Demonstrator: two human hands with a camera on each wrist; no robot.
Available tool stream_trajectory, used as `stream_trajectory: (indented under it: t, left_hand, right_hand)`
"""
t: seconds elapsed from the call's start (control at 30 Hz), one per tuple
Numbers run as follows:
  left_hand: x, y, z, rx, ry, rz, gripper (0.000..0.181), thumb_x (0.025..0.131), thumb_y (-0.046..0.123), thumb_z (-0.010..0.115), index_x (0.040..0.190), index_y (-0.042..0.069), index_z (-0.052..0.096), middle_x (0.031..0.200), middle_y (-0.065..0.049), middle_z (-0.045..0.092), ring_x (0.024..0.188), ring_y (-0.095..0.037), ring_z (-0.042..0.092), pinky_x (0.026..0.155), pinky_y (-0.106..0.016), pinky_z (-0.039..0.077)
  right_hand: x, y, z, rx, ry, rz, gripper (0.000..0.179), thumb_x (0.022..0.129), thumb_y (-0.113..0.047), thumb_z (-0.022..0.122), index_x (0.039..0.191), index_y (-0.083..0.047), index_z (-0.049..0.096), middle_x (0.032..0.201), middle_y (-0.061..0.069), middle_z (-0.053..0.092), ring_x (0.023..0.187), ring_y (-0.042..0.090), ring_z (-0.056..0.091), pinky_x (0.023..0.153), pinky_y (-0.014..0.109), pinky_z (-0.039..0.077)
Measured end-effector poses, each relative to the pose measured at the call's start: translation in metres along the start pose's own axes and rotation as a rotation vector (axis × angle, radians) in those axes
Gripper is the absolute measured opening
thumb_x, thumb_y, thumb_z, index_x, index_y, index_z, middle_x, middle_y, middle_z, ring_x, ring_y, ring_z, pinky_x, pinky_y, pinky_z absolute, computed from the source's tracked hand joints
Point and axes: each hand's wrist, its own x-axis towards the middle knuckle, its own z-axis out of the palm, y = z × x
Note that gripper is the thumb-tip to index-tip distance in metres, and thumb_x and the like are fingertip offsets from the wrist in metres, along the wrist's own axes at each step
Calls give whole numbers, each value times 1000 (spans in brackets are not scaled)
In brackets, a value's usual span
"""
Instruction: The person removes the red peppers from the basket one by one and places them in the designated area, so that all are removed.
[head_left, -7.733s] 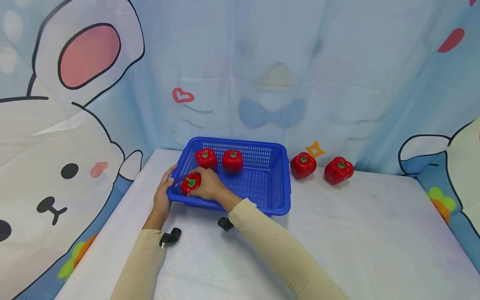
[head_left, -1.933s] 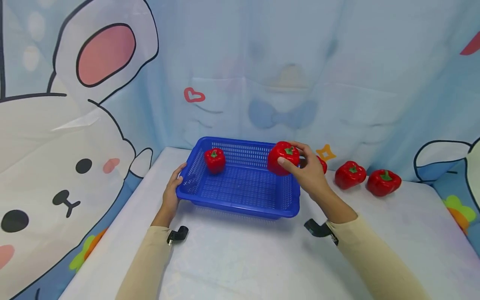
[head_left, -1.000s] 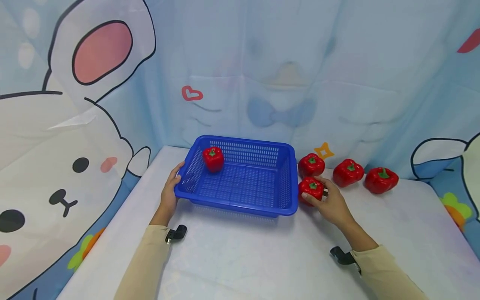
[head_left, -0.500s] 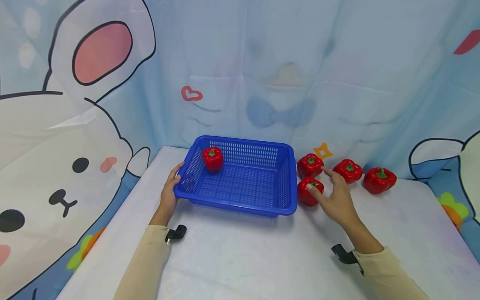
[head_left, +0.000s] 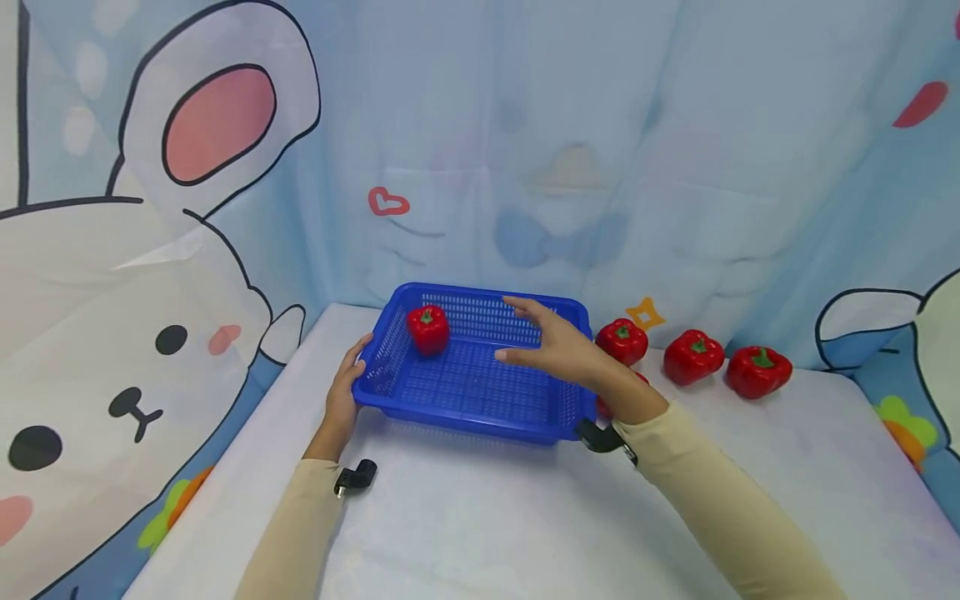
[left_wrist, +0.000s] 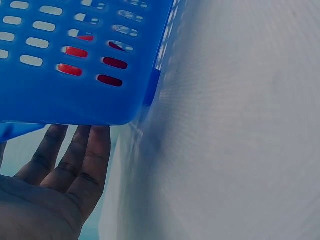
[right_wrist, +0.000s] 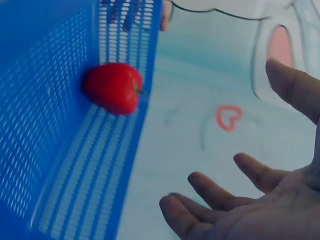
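Note:
My left hand [head_left: 345, 396] holds the left end of a blue plastic basket [head_left: 465, 423]. Its fingers [left_wrist: 95, 160] reach up to the basket's underside edge in the left wrist view. One red bell pepper [head_left: 428, 330] with a green stem stands in the basket's back left corner, also seen in the right wrist view as a red pepper [right_wrist: 115, 89]. Over the basket's right half hovers my right hand [head_left: 566, 346], thumb and fingers spread apart, nothing between them. Its forearm hides most of a red bell pepper [head_left: 603, 408] beside the basket's right end.
More red bell peppers stand in a row on the white table right of the basket: a near one [head_left: 622, 341], a middle one [head_left: 693, 357] and a far one [head_left: 757, 372]. A printed curtain [head_left: 555, 125] hangs directly behind the table.
Peppers left the basket one by one for the table on its right. My right hand let go of the last of these, then moved left over the basket. My left hand stayed at the basket.

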Motion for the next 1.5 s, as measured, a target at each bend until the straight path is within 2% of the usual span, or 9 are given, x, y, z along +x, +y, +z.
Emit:
stream_trajectory:
  t: [0.1,0.2,0.33,0.57,0.77,0.97,1.2,1.33,1.5]
  left_hand:
    - [-1,-1,-1,0,-3,1,50,103,27,26,153,31,31,165,-1,19,149,-33,23,119,-56,20]
    - [-2,-1,-2,17,-2,0,50,103,28,26,153,33,31,165,0,19,149,-32,22,119,-56,21]
    - [1,-1,-4,-4,-6,12,49,104,28,27,152,32,32,164,-1,21,147,-32,26,118,-55,23]
    - [8,-2,-3,-34,-26,28,50,103,27,28,152,30,33,163,-2,23,144,-31,29,115,-51,26]
    - [9,-2,0,-22,-25,24,49,103,27,28,152,32,34,163,0,23,145,-31,29,116,-53,26]
    - [7,-2,-3,17,-2,12,49,102,29,29,151,35,35,164,1,23,146,-32,27,118,-55,24]
    - [8,-3,-5,21,-5,2,49,102,28,28,151,35,34,164,1,22,147,-32,26,119,-55,23]
    - [7,-2,-6,14,-4,-5,50,102,29,29,151,35,34,164,1,23,147,-31,27,118,-54,23]
    - [5,-1,-6,3,-8,7,51,102,28,29,153,31,33,163,0,24,146,-30,28,118,-53,24]
  right_hand:
    - [33,-8,17,54,-105,2,91,84,-38,76,156,-26,24,161,14,28,149,38,24,110,61,36]
    - [68,-11,36,22,-144,20,93,83,-33,78,157,-23,24,161,16,28,148,38,26,111,59,35]
    - [110,-10,61,-21,-132,43,93,81,-26,81,156,-19,27,159,18,30,147,37,29,113,56,35]
    - [157,6,86,85,-70,112,87,80,-10,79,154,-17,33,155,18,35,143,37,36,112,50,39]
    - [172,15,90,85,-41,188,85,80,-6,79,153,-20,35,155,17,37,143,36,37,114,50,36]
    - [176,17,93,-5,-17,136,78,79,-11,81,145,-12,39,146,19,46,137,36,44,111,48,40]
    - [175,17,95,-31,-4,125,75,78,-16,83,139,-9,39,139,20,50,130,34,50,107,46,45]
    - [173,17,94,3,2,116,74,79,-14,82,141,-12,43,142,20,49,131,36,49,107,47,45]
    - [170,16,91,109,20,107,71,79,-14,81,142,-14,46,141,19,50,130,36,50,104,49,47]
